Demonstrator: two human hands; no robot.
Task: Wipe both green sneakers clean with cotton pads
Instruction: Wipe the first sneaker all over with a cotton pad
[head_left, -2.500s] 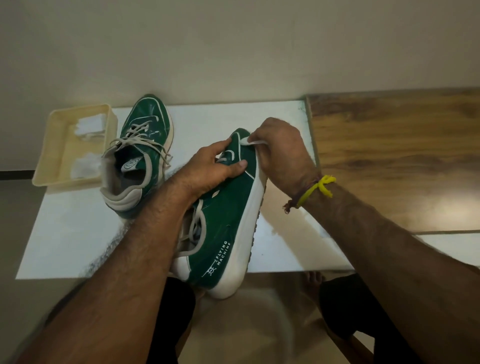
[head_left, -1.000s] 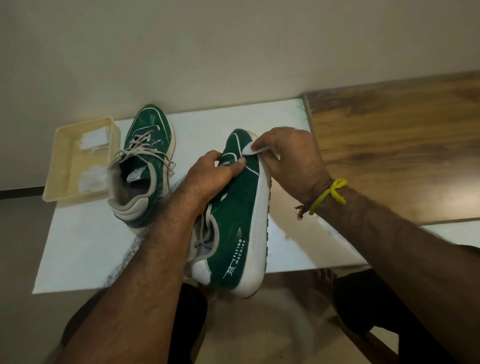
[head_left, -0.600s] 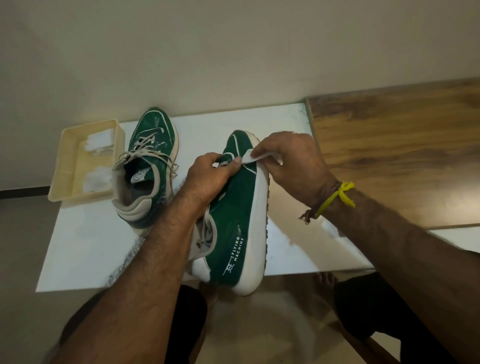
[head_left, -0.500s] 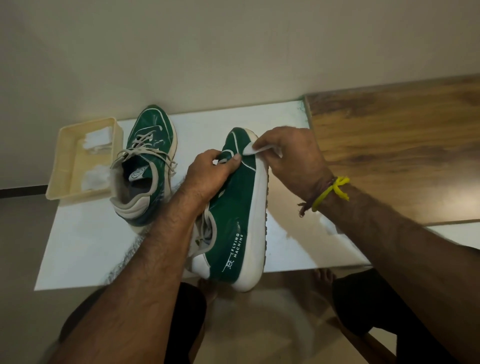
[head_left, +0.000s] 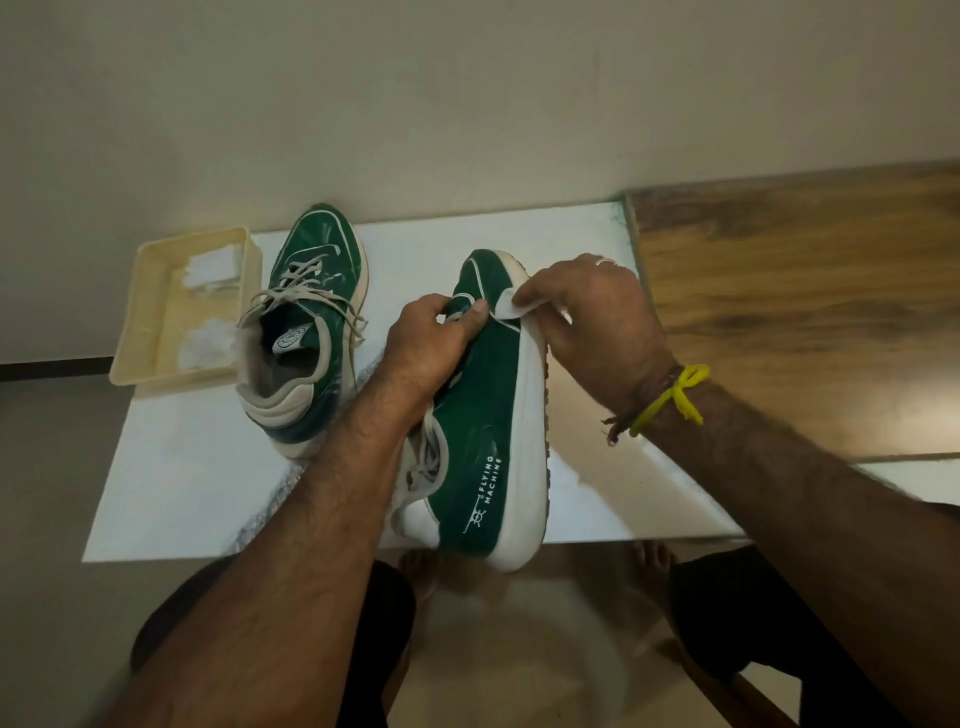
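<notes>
A green sneaker (head_left: 485, 415) with a white sole lies tilted on its side over the front edge of the white board, toe pointing away from me. My left hand (head_left: 431, 343) grips its upper near the laces, thumb on the green side panel. My right hand (head_left: 592, 317) pinches a white cotton pad (head_left: 511, 309) and presses it on the sneaker's side close to the toe. The second green sneaker (head_left: 306, 322) stands upright on the board to the left, laces loose.
A cream plastic tray (head_left: 156, 291) holding white cotton pads (head_left: 208, 340) sits at the board's back left corner. The white board (head_left: 197, 488) lies against a pale wall. A wooden surface (head_left: 800, 312) adjoins it on the right. My knees and bare feet show below.
My right hand has rubbed the pad back and forth along the sneaker's side near the toe. My left hand kept its hold on the upper. The other sneaker and tray stayed put.
</notes>
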